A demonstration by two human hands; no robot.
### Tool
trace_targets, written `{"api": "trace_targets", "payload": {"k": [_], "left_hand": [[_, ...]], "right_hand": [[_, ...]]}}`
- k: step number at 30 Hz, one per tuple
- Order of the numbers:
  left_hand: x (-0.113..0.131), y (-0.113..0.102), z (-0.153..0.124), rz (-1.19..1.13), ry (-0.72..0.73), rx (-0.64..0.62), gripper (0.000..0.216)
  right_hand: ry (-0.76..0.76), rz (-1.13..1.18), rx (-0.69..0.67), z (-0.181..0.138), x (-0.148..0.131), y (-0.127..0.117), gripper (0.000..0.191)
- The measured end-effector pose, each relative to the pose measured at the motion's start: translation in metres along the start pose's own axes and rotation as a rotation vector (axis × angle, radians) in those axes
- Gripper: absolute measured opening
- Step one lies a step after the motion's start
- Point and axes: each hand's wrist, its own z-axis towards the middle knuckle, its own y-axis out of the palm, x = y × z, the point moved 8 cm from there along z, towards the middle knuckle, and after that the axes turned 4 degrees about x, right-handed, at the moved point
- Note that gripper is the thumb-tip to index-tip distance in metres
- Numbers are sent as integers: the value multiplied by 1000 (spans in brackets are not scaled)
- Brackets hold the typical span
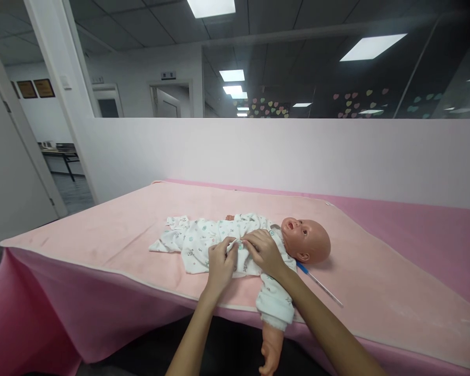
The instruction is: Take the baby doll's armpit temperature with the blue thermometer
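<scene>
A baby doll [311, 240] lies on its back with its head to the right, dressed in white printed baby clothes [198, 245]. My left hand [221, 261] pinches the cloth at the doll's middle between thumb and fingers. Just right of it, my right hand [264, 250] is closed on the same front of the clothes, near the chest. The fingertips of both hands almost meet; any fastener between them is too small to make out. One doll arm [272, 344] in its sleeve hangs over the table's near edge, below my right wrist.
A blue-handled metal rod [321, 284] lies beside the doll's head. Under everything is a pale pink blanket [117, 224] over a darker pink cover [426, 230]. A white wall [258, 151] with glass above stands behind the table; a door [15, 156] is at the left.
</scene>
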Motion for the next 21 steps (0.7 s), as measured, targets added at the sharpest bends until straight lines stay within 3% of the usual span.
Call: {"api": "trace_targets", "payload": {"k": [6,15,21], "left_hand": [[-6,-1,-2,-59,-36,41,30],[5,-13,-3,113,66,167,25],[9,-13,-2,319,50,231,23]], "right_hand": [[-17,-10,17,0,-2,-2,11],[-51,-42,35,-2,-4,-2,9],[-44,-61,53,0,-3,-2,10]]}}
